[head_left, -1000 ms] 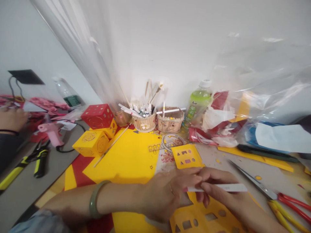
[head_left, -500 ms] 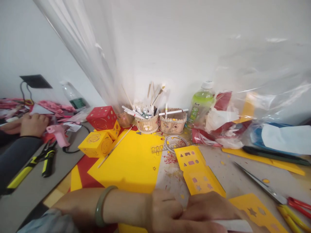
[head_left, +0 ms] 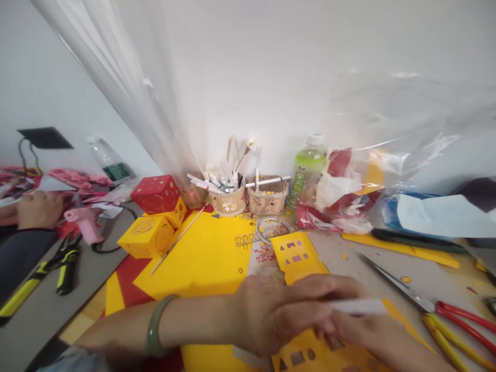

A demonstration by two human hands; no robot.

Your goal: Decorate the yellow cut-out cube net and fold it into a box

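In the head view, held a white strip (head_left: pixel 362 306) in the right hand (head_left: pixel 366 326), gripped between thumb and fingers, low down and right of the middle. Reached the left hand (head_left: pixel 271 310), with a green bracelet (head_left: pixel 154 326) on the wrist side, across to the right fingers, close by the strip's left end. Could not tell, for all the blur, about the left grip: maybe pinching, maybe only touching. Could not tell the kind of strip, either. Held both hands over yellow card (head_left: pixel 302 267) full of cut-out shapes, partly hidden below the fingers and seen again just past them. Might drop the strip from too loose a pinch, or bend it from too hard a squeeze. Might crease or rip the card by leaning on it, most likely at the thin bits between the holes. Might get a poke from the scissors (head_left: pixel 420 302), so near on the table (head_left: pixel 349 266), by swinging the right arm out. Might drag the big yellow sheet (head_left: pixel 209 253) by rubbing the left arm over it, and so roll the thin stick (head_left: pixel 180 237) or nudge the yellow box (head_left: pixel 143 237) and knock down the red box (head_left: pixel 155 194) stacked behind it.
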